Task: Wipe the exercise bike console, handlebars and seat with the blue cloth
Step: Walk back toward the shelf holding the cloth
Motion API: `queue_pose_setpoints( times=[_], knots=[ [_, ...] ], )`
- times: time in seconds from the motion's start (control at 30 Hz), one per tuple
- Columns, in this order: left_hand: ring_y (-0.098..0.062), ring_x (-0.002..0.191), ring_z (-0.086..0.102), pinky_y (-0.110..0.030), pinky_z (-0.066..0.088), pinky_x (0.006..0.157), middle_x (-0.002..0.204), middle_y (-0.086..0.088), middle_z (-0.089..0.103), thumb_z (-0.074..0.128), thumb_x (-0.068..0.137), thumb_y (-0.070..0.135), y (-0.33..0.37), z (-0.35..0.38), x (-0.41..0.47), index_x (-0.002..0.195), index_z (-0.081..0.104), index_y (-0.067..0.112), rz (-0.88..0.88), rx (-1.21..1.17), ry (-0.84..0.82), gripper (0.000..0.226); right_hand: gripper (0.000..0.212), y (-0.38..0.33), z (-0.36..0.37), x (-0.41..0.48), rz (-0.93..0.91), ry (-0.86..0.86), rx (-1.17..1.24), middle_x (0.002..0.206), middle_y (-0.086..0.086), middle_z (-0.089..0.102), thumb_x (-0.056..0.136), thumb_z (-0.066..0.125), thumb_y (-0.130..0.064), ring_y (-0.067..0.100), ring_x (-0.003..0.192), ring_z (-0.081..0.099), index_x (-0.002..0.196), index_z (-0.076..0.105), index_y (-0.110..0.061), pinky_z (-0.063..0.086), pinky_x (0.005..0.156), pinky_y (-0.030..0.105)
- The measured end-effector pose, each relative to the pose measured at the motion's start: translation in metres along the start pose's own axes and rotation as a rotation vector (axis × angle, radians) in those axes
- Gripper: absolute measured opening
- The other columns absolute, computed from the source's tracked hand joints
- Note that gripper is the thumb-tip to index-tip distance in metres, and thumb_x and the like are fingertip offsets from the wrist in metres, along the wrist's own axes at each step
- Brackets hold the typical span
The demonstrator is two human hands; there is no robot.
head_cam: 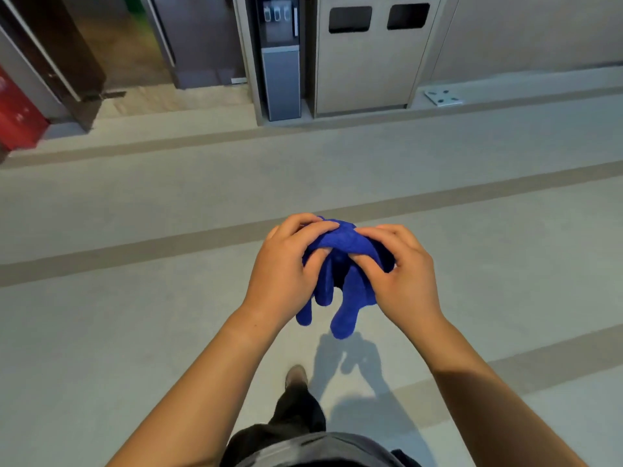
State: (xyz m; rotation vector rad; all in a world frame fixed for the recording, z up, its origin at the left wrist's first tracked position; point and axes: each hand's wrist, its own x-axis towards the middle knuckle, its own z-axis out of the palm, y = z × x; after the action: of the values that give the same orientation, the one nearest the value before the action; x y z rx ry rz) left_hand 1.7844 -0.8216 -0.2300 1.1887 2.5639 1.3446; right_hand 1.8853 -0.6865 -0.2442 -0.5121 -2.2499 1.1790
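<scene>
Head view.
Inspector: Where is the blue cloth [341, 264]?
Technician: Bunched in the air above the floor [135, 298], between both hands. The left hand [286, 266] and right hand [403, 269] each grip it with curled fingers. Loose folds hang below.

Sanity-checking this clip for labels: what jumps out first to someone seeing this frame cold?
The bright blue cloth, bunched at frame centre, gripped on one side by the left hand and on the other by the right hand, its ends hanging down over the pale floor. Next, the far wall: a water dispenser beside a two-slot waste bin, top centre. No exercise bike is in view.
</scene>
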Motion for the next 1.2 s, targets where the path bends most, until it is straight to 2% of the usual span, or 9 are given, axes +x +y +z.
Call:
queue_pose_setpoints(
  times=[0.1,0.2,0.33,0.43,0.53,0.77,0.97,1.1,1.2],
  knots=[
    [-0.014,0.106,0.051,-0.025,0.044,0.089,0.114,0.014,0.054,0.057,0.089,0.018,-0.019,0.005,0.087,0.111,0.062,0.032,0.046,0.016,-0.038,0.027,0.026,0.014,0.004,0.082,0.012,0.025,0.002,0.102,-0.019,0.055,0.083,0.069,-0.018,0.006,0.098,0.056,0.103,0.066,-0.035,0.04,0.077,0.007],
    [-0.015,0.103,0.051,-0.023,0.043,0.087,0.112,0.014,0.054,0.058,0.088,0.02,-0.036,0.019,0.173,0.11,0.062,0.035,0.085,0.021,-0.054,0.026,0.027,0.035,0.003,0.159,0.023,0.066,0.007,0.101,-0.023,0.055,0.082,0.07,-0.016,0.005,0.096,0.055,0.102,0.067,-0.033,0.04,0.077,0.008],
    [-0.011,0.102,0.048,-0.009,0.033,0.087,0.109,0.017,0.053,0.057,0.088,0.019,-0.049,0.056,0.276,0.108,0.062,0.036,0.11,0.015,-0.11,0.027,0.028,0.075,-0.002,0.246,0.067,0.162,0.016,0.1,-0.018,0.058,0.08,0.07,-0.011,0.006,0.094,0.057,0.1,0.067,-0.031,0.041,0.077,0.011],
    [-0.013,0.102,0.048,-0.014,0.035,0.089,0.109,0.015,0.054,0.055,0.089,0.016,-0.06,0.095,0.361,0.109,0.063,0.034,0.156,0.012,-0.145,0.028,0.026,0.115,-0.011,0.319,0.056,0.216,-0.041,0.103,-0.009,0.061,0.08,0.07,-0.013,0.006,0.096,0.057,0.103,0.067,-0.027,0.041,0.078,0.014],
    [-0.015,0.102,0.049,-0.021,0.037,0.091,0.109,0.013,0.054,0.054,0.089,0.013,-0.065,0.135,0.449,0.109,0.063,0.032,0.182,0.011,-0.138,0.029,0.029,0.157,-0.027,0.405,0.06,0.195,-0.042,0.105,-0.01,0.061,0.081,0.071,-0.015,0.001,0.097,0.055,0.106,0.065,-0.029,0.041,0.077,0.009],
    [-0.014,0.104,0.047,-0.01,0.03,0.091,0.11,0.015,0.05,0.051,0.087,0.002,-0.063,0.206,0.648,0.108,0.064,0.025,0.202,0.015,-0.126,0.033,0.036,0.235,-0.078,0.6,0.018,0.175,-0.085,0.101,-0.02,0.056,0.076,0.074,-0.013,0.001,0.094,0.055,0.105,0.065,-0.03,0.038,0.075,0.005],
    [-0.015,0.107,0.048,-0.023,0.037,0.095,0.111,0.014,0.052,0.049,0.087,0.0,-0.077,0.256,0.792,0.106,0.064,0.026,0.154,-0.015,-0.081,0.036,0.034,0.287,-0.092,0.75,-0.017,0.181,-0.106,0.1,-0.014,0.058,0.077,0.073,-0.015,0.002,0.092,0.055,0.106,0.065,-0.03,0.039,0.076,0.006],
    [-0.013,0.106,0.051,-0.029,0.042,0.093,0.11,0.012,0.055,0.048,0.084,-0.004,-0.106,0.295,0.901,0.103,0.065,0.026,0.141,-0.051,-0.05,0.04,0.031,0.331,-0.087,0.861,-0.019,0.194,-0.094,0.098,-0.012,0.06,0.076,0.074,-0.013,0.001,0.09,0.055,0.102,0.065,-0.029,0.038,0.075,0.007],
    [-0.009,0.099,0.054,-0.023,0.044,0.084,0.102,0.012,0.057,0.051,0.081,-0.005,-0.13,0.318,0.986,0.098,0.066,0.027,0.148,-0.096,-0.055,0.039,0.028,0.362,-0.085,0.945,0.005,0.191,-0.069,0.092,-0.014,0.06,0.073,0.076,-0.012,0.0,0.087,0.055,0.089,0.065,-0.031,0.038,0.071,0.006]
  ],
)
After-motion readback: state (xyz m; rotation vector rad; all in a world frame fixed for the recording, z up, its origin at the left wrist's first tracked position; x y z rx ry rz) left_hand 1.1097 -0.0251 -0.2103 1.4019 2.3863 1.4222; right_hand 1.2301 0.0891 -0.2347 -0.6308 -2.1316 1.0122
